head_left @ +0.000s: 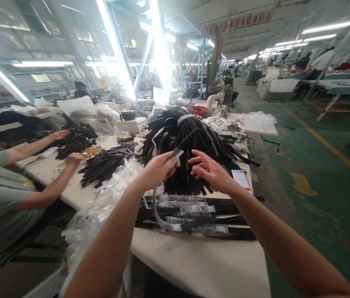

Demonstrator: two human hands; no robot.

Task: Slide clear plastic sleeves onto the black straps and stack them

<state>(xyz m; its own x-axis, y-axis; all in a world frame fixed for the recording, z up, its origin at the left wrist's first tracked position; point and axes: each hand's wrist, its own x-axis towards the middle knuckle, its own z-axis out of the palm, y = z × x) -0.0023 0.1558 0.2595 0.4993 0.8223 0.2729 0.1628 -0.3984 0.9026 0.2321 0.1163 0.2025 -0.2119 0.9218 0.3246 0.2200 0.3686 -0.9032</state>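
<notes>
My left hand is closed on a black strap, which sticks out up and to the right past a pale scrap at the thumb. To its right my right hand has its fingers apart, slightly curled, with nothing visible in them. Behind both hands lies a big bundle of black straps, bound with a light band near its top. Below the hands, several black straps with clear wrapping lie across the table. A pale ribbon loops down beneath my left hand.
At left, a co-worker's hands are over black pieces and gold-coloured pieces. A pile of white strips spills over the near edge. A white card lies at right, near the green floor aisle.
</notes>
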